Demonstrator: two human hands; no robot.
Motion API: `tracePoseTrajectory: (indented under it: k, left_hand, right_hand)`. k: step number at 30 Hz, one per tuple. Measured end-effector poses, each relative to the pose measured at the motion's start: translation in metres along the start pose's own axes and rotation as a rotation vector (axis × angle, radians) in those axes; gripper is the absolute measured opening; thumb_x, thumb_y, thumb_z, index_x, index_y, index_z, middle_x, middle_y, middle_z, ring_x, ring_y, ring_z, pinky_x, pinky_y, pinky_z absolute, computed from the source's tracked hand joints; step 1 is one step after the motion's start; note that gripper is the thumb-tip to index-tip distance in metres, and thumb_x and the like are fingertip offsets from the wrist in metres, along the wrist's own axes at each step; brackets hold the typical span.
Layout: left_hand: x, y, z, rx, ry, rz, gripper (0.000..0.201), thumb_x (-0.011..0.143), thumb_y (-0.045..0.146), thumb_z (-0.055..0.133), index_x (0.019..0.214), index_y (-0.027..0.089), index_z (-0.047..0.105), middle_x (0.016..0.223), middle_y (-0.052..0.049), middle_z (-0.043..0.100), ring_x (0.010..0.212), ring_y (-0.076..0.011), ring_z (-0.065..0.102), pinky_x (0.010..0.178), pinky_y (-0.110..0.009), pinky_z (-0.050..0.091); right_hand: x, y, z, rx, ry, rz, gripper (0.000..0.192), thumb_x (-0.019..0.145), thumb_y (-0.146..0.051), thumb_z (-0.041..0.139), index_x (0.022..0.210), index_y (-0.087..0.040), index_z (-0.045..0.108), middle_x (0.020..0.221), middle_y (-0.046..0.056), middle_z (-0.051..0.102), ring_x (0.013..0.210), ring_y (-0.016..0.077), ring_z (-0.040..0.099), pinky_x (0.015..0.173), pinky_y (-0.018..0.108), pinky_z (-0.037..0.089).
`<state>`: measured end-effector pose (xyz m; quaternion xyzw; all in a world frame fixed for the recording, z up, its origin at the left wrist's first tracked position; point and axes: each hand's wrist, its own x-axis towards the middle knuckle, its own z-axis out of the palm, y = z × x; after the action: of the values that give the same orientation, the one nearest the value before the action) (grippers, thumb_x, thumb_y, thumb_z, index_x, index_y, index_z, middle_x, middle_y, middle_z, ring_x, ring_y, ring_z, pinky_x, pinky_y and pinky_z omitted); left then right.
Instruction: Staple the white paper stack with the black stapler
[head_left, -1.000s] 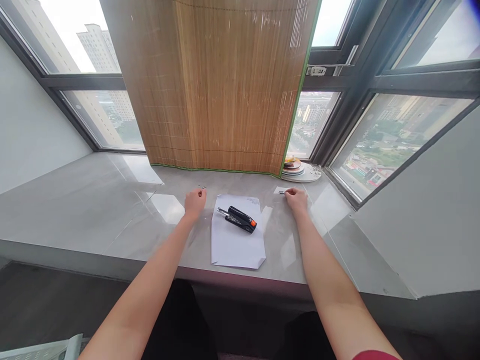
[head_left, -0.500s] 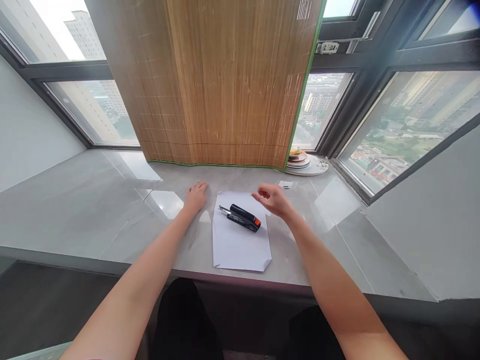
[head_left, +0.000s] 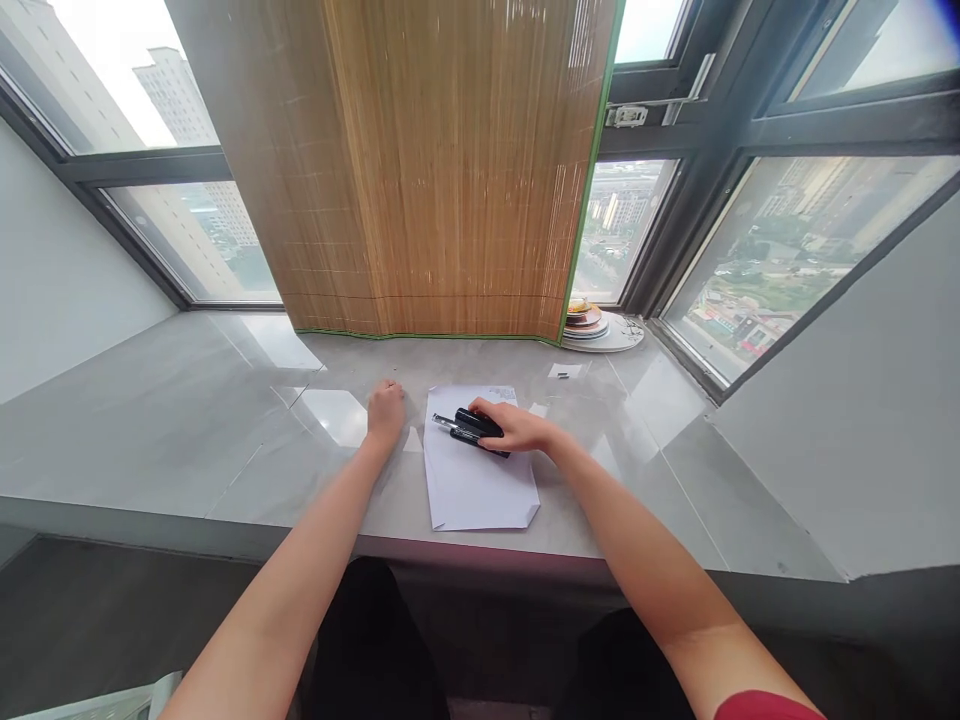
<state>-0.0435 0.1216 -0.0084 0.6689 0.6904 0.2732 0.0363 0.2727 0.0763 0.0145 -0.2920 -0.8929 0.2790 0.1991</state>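
Note:
A black stapler (head_left: 471,420) lies at a slant on white sheets of paper (head_left: 480,495), its arms parted and the metal end toward the left. My right hand (head_left: 517,426) has its fingers wrapped over the stapler's right end and hides the orange part. To the left of the paper, my left hand (head_left: 386,410) rests on the counter with the fingers curled into a loose fist. It touches neither the paper nor the stapler. The paper's lower corners are bent, and small print shows near its top right.
Beyond the paper a bamboo blind (head_left: 450,180) hangs down to the grey stone counter (head_left: 187,430). Stacked plates (head_left: 600,330) stand by the window at the back right. A small white piece with dark staple-like strips (head_left: 564,372) lies right of the paper.
My right hand has moved left and down from beside the paper and taken hold of the stapler. My left hand's fingers have curled in from lying flat.

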Motion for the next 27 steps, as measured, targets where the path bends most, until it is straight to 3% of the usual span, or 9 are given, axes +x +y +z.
tracePoseTrajectory:
  k: [3, 6, 9, 12, 19, 23, 27]
  left_hand:
    - [-0.026, 0.009, -0.004, -0.152, 0.060, 0.034, 0.020, 0.097, 0.014, 0.057, 0.088, 0.020, 0.074, 0.119, -0.017, 0.075, 0.113, -0.0323, 0.070, 0.098, -0.043, 0.053]
    - [-0.053, 0.024, -0.004, -0.398, 0.133, 0.094, 0.012, 0.098, 0.021, 0.062, 0.094, 0.023, 0.073, 0.114, -0.011, 0.075, 0.101, -0.0261, 0.070, 0.094, -0.040, 0.055]
    - [-0.067, 0.040, 0.000, -0.563, 0.091, 0.159, 0.002, 0.096, 0.024, 0.069, 0.095, 0.024, 0.071, 0.105, -0.007, 0.073, 0.097, -0.0248, 0.068, 0.091, -0.038, 0.054]
    - [-0.068, 0.049, 0.002, -0.570, 0.020, 0.216, 0.006, 0.095, 0.026, 0.072, 0.090, 0.025, 0.067, 0.095, -0.006, 0.073, 0.094, -0.0250, 0.065, 0.088, -0.036, 0.049]
    - [-0.064, 0.046, -0.002, -0.696, 0.027, 0.187, 0.021, 0.104, 0.043, 0.060, 0.094, 0.024, 0.056, 0.089, -0.004, 0.074, 0.087, -0.0203, 0.069, 0.085, -0.032, 0.049]
    - [-0.063, 0.044, -0.001, -0.669, -0.009, 0.241, 0.028, 0.097, 0.046, 0.070, 0.085, 0.024, 0.058, 0.081, 0.000, 0.068, 0.078, -0.0172, 0.061, 0.080, -0.031, 0.049]
    - [-0.061, 0.045, -0.001, -0.634, 0.016, 0.219, 0.025, 0.097, 0.043, 0.069, 0.084, 0.023, 0.060, 0.080, 0.001, 0.065, 0.077, -0.0166, 0.059, 0.078, -0.030, 0.048]
  right_hand:
    - [0.001, -0.002, 0.000, 0.015, -0.004, 0.002, 0.040, 0.090, -0.031, 0.066, 0.129, -0.026, 0.056, 0.090, -0.002, 0.073, 0.071, 0.0177, 0.060, 0.068, 0.029, 0.044]
    - [0.000, -0.002, -0.001, 0.038, 0.006, -0.001, 0.042, 0.089, -0.031, 0.068, 0.129, -0.025, 0.060, 0.089, -0.002, 0.073, 0.072, 0.0180, 0.062, 0.068, 0.029, 0.046]
    - [0.000, 0.001, 0.000, 0.029, 0.026, -0.010, 0.043, 0.087, -0.032, 0.070, 0.129, -0.025, 0.062, 0.093, -0.001, 0.074, 0.075, 0.0185, 0.063, 0.070, 0.029, 0.048]
    - [0.000, 0.002, 0.001, 0.021, 0.022, -0.011, 0.043, 0.088, -0.031, 0.069, 0.131, -0.025, 0.062, 0.099, 0.001, 0.076, 0.078, 0.0190, 0.064, 0.072, 0.029, 0.049]
    - [0.000, -0.002, -0.002, 0.014, -0.025, 0.013, 0.045, 0.091, -0.032, 0.067, 0.135, -0.023, 0.061, 0.097, 0.001, 0.075, 0.078, 0.0183, 0.064, 0.072, 0.029, 0.047]
    - [0.000, -0.003, -0.003, 0.034, -0.018, 0.015, 0.044, 0.091, -0.031, 0.067, 0.134, -0.024, 0.062, 0.097, 0.000, 0.075, 0.077, 0.0179, 0.063, 0.071, 0.028, 0.047]
    - [0.000, -0.001, -0.002, 0.029, -0.017, 0.009, 0.044, 0.091, -0.032, 0.067, 0.134, -0.023, 0.062, 0.101, 0.002, 0.076, 0.079, 0.0184, 0.064, 0.073, 0.029, 0.048]
